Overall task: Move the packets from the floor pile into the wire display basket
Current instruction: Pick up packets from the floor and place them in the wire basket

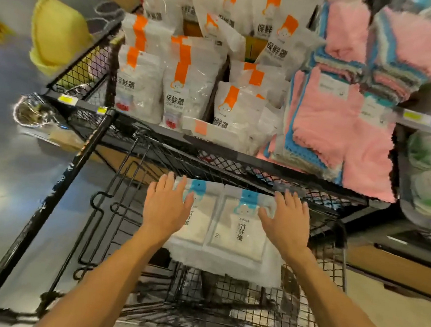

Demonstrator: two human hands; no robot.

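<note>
Packets (229, 226), blue-tabbed, lie side by side in the basket (102, 220) against its far edge. Left hand (166, 207) and right hand (286, 224) rest flat on them, fingers spread, gripping nothing. They look light, soft and slippery-filmed; best pinched by their side edges.
</note>
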